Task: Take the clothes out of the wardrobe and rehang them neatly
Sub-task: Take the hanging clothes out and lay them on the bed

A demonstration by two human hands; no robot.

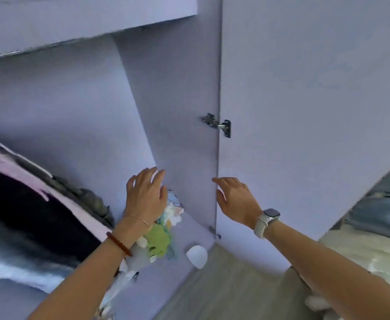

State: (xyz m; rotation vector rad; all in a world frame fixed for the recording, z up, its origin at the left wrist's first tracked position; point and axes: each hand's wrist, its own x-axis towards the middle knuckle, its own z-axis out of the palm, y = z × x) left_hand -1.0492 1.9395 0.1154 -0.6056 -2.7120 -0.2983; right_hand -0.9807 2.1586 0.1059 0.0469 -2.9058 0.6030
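Observation:
The lilac wardrobe [180,93] stands open in front of me, its right door [304,100] swung wide on a metal hinge [217,124]. My left hand [146,196] is spread flat inside the wardrobe, above a bundle of patterned green and white cloth [160,239] on the wardrobe floor. My right hand [235,200] is open with fingers apart, close to the door's hinge edge, holding nothing. Dark and pink clothing [23,215] hangs blurred at the left.
A white round object [197,256] lies at the wardrobe's bottom front edge. Grey wood flooring [224,285] runs below. At the right are a bed with pale bedding [362,252] and blue-grey fabric [378,204].

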